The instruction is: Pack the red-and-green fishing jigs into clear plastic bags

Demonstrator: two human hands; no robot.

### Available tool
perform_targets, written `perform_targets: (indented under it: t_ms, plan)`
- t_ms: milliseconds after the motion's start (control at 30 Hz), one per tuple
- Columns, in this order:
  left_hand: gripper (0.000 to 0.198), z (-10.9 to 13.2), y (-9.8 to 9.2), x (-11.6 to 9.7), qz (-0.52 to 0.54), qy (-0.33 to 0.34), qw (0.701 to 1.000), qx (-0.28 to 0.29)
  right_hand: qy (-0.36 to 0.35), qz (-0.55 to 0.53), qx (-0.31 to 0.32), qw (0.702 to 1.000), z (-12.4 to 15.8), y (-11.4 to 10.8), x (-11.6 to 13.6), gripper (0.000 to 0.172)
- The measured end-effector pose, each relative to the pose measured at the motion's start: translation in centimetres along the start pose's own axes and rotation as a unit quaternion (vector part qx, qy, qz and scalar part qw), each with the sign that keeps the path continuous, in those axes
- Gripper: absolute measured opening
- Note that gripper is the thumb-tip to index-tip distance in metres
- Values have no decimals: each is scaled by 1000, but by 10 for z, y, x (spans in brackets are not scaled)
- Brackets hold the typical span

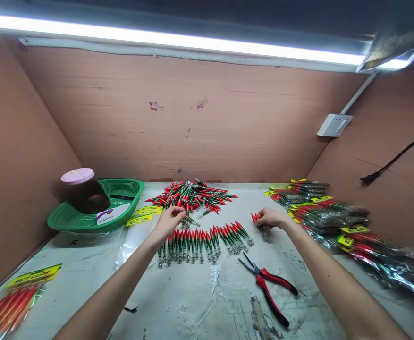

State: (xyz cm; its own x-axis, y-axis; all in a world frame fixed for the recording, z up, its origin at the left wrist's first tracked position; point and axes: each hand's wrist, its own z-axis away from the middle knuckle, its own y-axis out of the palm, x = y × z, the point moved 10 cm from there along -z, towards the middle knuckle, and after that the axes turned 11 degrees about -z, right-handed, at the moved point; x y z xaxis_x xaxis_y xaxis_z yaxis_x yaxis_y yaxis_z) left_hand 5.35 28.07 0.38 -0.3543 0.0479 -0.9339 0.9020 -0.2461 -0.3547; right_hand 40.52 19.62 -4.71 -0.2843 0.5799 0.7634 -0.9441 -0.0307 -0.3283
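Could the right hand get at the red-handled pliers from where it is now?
Probably yes: the right hand rests on lures just beyond the pliers, with only bare table between.

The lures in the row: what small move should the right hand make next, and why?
Probably the right hand should slide its few lures left to join the row. They lie apart from the row's right end, with a gap between. The left hand rests at the pile.

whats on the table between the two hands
In the head view, a row of red and green lures lies side by side on the table between the left hand and the right hand.
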Motion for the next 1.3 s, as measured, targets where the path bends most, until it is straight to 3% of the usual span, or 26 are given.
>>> perform_targets:
  t_ms: [133, 267, 333, 500, 567, 633, 767, 867, 1067, 1200, 1300]
  plan:
    - [32, -2, -5, 8, -64, 19, 998, 7, 19, 43, 17, 999, -21, 17, -14, 24]
    - [17, 10, 6, 3, -148, 68, 987, 8, 3, 50, 7, 999, -30, 31, -17, 25]
    - [14, 21, 26, -5, -190, 107, 976, 28, -2, 52, 0, 999, -31, 34, -19, 25]
    - [12, 57, 96, -26, -273, 203, 933, 118, 8, 72, -13, 997, -30, 41, -30, 26]
    - [14, 63, 108, -28, -302, 215, 920, 127, 10, 89, -28, 996, -29, 42, -34, 27]
    - [14, 64, 107, -28, -328, 218, 911, 125, 3, 108, -47, 993, -28, 41, -34, 28]
    - [16, 50, 84, -24, -386, 202, 896, 91, -38, 149, -96, 983, -30, 28, -18, 28]
    - [20, 26, 76, -26, -438, 182, 879, 55, -97, 178, -138, 969, -43, 19, 15, 28]
    - [24, -31, 111, -32, -542, 142, 828, 27, -201, 240, -217, 925, -81, 9, 83, 30]
    - [26, -46, 122, -31, -583, 130, 802, -1, -222, 279, -227, 906, -95, 7, 91, 29]
    - [25, -50, 135, -37, -601, 169, 781, 2, -227, 297, -218, 901, -96, 9, 86, 28]
